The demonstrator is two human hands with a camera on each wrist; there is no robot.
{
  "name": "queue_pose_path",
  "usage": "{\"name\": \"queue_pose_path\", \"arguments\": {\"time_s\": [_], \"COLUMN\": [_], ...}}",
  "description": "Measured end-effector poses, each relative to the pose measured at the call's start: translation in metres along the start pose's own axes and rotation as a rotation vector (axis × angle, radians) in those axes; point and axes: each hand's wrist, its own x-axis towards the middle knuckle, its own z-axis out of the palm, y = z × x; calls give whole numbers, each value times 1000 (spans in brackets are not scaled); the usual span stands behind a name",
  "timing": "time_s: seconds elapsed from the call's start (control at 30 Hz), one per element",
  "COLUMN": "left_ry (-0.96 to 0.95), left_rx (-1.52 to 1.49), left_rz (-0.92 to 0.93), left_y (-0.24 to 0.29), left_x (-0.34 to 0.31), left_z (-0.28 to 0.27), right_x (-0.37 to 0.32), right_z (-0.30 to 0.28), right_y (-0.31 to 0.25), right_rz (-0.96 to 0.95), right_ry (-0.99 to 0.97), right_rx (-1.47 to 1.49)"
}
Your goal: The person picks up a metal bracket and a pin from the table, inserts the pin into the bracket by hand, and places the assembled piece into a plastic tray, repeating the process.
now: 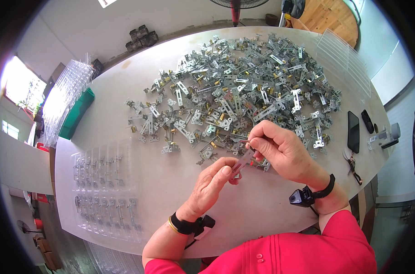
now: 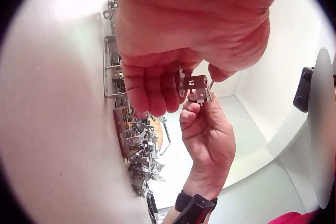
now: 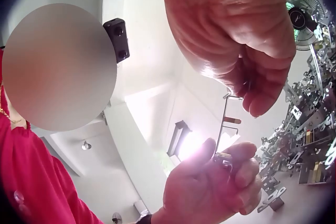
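Between both hands, above the front of the white table (image 1: 171,228), is a small metal bracket (image 1: 244,160) with a flat slotted strip. My left hand (image 1: 210,185) grips its lower end between thumb and fingers. Thumb and fingertips of my right hand (image 1: 283,150) pinch at its upper end. From the right wrist, the bracket (image 3: 224,124) shows side-on as a thin frame with bent ends and a small tab; the right fingertips hide its top. A large heap of similar metal brackets (image 1: 235,91) lies just beyond the hands.
Left on the table lie clear plastic trays (image 1: 131,182) with brackets in their slots. A green bin (image 1: 77,114) and stacked clear trays (image 1: 68,96) stand at the far left. More clear trays (image 1: 344,64) lie back right, with a phone (image 1: 353,132) nearer.
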Motion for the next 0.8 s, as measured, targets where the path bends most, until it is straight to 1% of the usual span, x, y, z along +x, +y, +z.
{"name": "queue_pose_path", "arguments": {"time_s": [0.1, 0.17, 0.2, 0.27, 0.4, 0.47, 0.5, 0.6, 0.67, 0.8], "left_ry": [43, 124, 122, 48, 14, -5, -5, 30, 98, 41], "left_rx": [-81, -247, -247, -464, -460, -577, -576, -656, -698, -746], "left_rz": [36, 30, 31, 117, 97, 66, 66, 68, 102, 113], "left_y": [-6, -6, -6, -9, -8, -8, -10, -15, -14, -21], "left_x": [1, 2, 3, 6, 6, 5, 5, 4, 6, 8], "left_z": [-2, -2, -2, -5, -6, -6, -7, -11, -10, -17], "right_x": [1, 1, 1, 2, 4, 4, 3, 2, 0, -1], "right_z": [-1, 1, 2, 4, 8, 12, 15, 18, 17, 24], "right_y": [-1, 1, 1, 4, 9, 11, 12, 14, 16, 18], "right_rz": [-19, -9, -10, -20, -16, 15, 15, 19, 36, 93], "right_ry": [29, 75, 76, 130, 146, 97, 97, 45, -39, -55], "right_rx": [11, 81, 81, 222, 324, 391, 392, 349, 308, 316]}}
